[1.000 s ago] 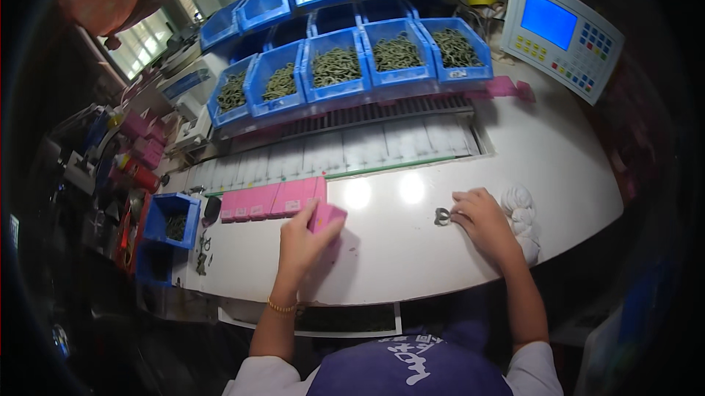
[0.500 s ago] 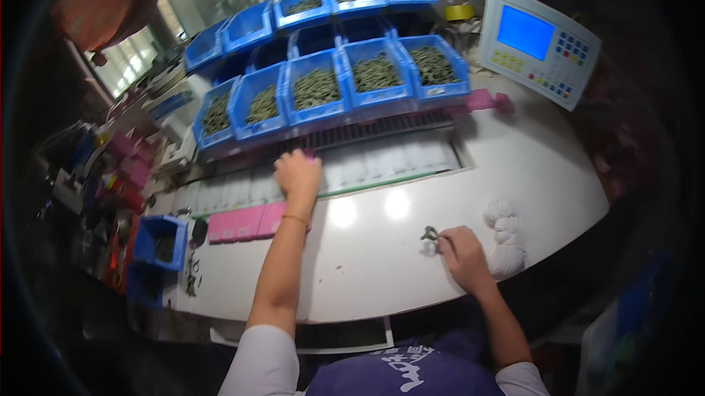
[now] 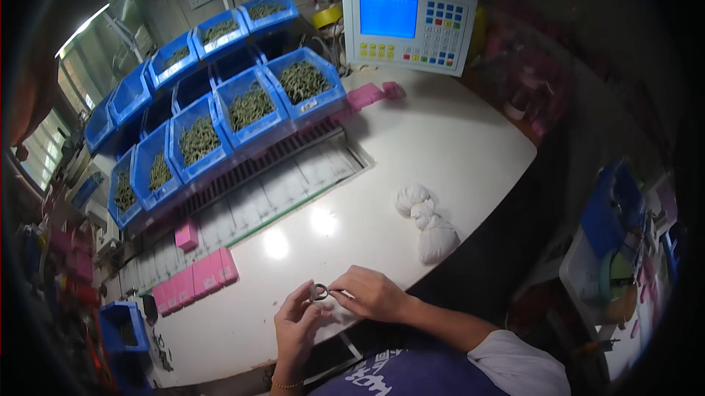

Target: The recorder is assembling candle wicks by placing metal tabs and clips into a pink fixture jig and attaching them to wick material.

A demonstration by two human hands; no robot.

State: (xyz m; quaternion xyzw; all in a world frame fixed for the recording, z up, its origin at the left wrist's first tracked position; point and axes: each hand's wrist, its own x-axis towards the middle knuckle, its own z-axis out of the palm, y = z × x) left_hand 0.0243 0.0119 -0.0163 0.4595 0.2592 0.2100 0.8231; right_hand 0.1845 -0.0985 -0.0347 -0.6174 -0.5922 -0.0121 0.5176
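Note:
Near the table's front edge, my two hands meet around a small dark grey-green ring-shaped piece [image 3: 318, 292]. My left hand [image 3: 297, 320] is closed, with thumb and forefinger around the piece's left side. My right hand [image 3: 371, 294] pinches at its right side with the fingertips together; the exact grip there is too small to make out. A row of pink blocks [image 3: 194, 281] lies on the white table to the left. One more pink block [image 3: 187, 234] stands by itself on the pale slotted strip [image 3: 264, 205] set into the table.
Two tiers of blue bins [image 3: 233, 113] with grey-green pieces stand behind the strip. A keypad panel with a blue screen [image 3: 407, 27] rises at the back. A knotted white bundle [image 3: 426, 221] lies on the right of the white table [image 3: 455, 132]. Another blue bin [image 3: 123, 326] sits at the left edge.
My left hand has left the slotted strip, where a pink block now stands, and come back to my right hand. The small piece has moved left with my right hand. The view has turned right.

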